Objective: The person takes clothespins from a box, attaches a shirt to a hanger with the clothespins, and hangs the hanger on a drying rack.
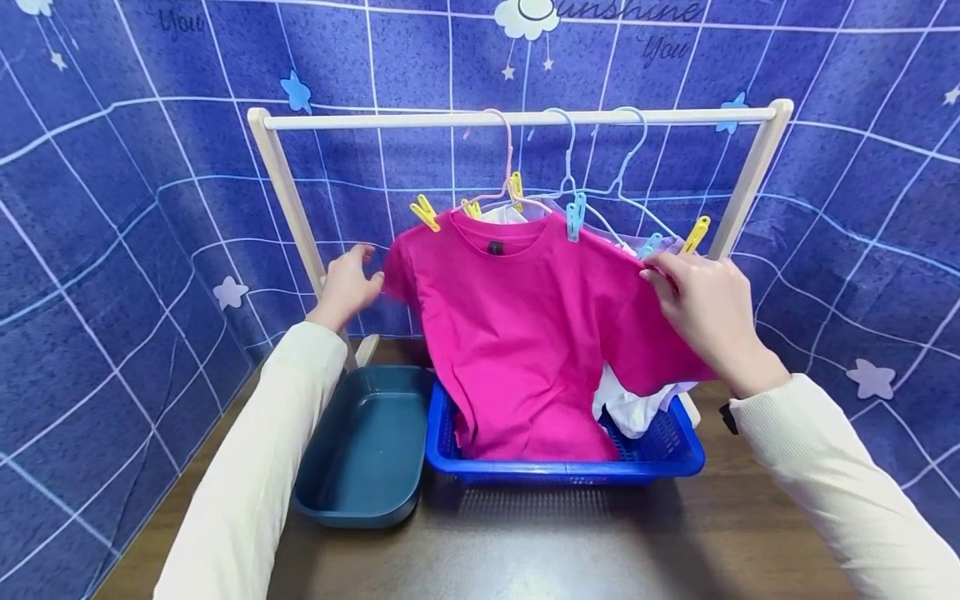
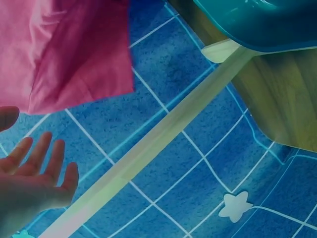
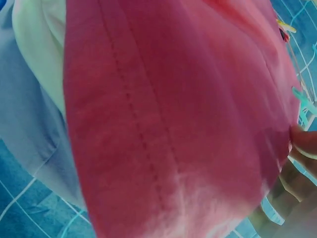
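Note:
A bright pink T-shirt (image 1: 517,325) hangs from a pink hanger (image 1: 508,158), with a yellow clothespin (image 1: 425,213) at its left shoulder and a blue clothespin (image 1: 575,217) at its right. My right hand (image 1: 708,308) pinches the top edge of the right sleeve between thumb and fingers; the right wrist view shows that sleeve (image 3: 188,124) up close. Just off the left sleeve, my left hand (image 1: 347,283) has its fingers spread and loosely bent, holding nothing. In the left wrist view a gap separates the left hand (image 2: 37,173) from the pink cloth (image 2: 84,59).
A wooden rack's rail (image 1: 375,122) carries two blue hangers (image 1: 567,150) too, with white and purple clothes behind the shirt. Below stand a blue basket (image 1: 562,471), into which the shirt's hem drops, and a dark teal tub (image 1: 367,450) on the wooden table (image 1: 525,550).

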The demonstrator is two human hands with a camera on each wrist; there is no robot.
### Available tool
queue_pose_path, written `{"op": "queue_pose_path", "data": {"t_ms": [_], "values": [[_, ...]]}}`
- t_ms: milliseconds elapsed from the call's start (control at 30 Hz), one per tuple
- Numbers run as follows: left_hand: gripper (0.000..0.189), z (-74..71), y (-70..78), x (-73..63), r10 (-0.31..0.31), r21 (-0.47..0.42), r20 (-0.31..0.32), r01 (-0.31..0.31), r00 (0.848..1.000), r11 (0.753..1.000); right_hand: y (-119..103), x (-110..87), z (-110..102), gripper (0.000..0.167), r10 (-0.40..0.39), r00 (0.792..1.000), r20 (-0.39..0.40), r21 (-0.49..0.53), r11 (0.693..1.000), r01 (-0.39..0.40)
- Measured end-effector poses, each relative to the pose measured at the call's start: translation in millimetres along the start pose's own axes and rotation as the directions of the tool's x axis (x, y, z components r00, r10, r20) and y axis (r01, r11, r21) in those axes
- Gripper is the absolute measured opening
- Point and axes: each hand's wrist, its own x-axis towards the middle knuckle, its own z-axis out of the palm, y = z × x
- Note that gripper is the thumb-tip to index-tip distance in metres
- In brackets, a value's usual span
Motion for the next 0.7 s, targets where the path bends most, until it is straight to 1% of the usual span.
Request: {"op": "queue_pose_path", "data": {"t_ms": [133,167,267,367,500,633,700], "values": [[0.048,-0.1,-3.6,-7.2,0.048,0.053,0.000,-0.048,0.999,0.997,3,-3.9,-3,0.015,0.026,1.000,0.004,0.008,1.000,-0.026],[0.047,-2.6,-1.0,-11.9,0.052,0.069,0.010,-0.053,0.999,0.996,3,-5.2,-5,0.016,0.036,0.999,0.001,0.010,0.999,-0.036],[0.044,-2.5,-5.4,-19.3,0.104,0.128,-0.007,-0.103,0.995,0.986,6,-10.0,-11,0.019,0.066,0.998,-0.007,0.021,0.998,-0.066],[0.043,-3.9,-9.1,-28.2,0.136,0.182,-0.001,-0.133,0.991,0.974,11,-16.5,-18,0.022,0.095,0.995,-0.004,0.034,0.995,-0.095],[0.042,-6.0,-12.2,-43.8,0.154,0.213,0.018,-0.155,0.988,0.965,19,-29.1,-27,0.028,0.120,0.993,0.005,0.042,0.992,-0.120],[0.044,-7.5,-15.4,-61.7,0.176,0.228,0.035,-0.179,0.984,0.957,28,-45.0,-35,0.031,0.120,0.993,-0.005,0.049,0.992,-0.120],[0.046,-8.3,-16.7,-71.2,0.186,0.232,0.054,-0.194,0.981,0.953,31,-53.8,-38,0.031,0.124,0.992,-0.006,0.056,0.991,-0.124]]}}
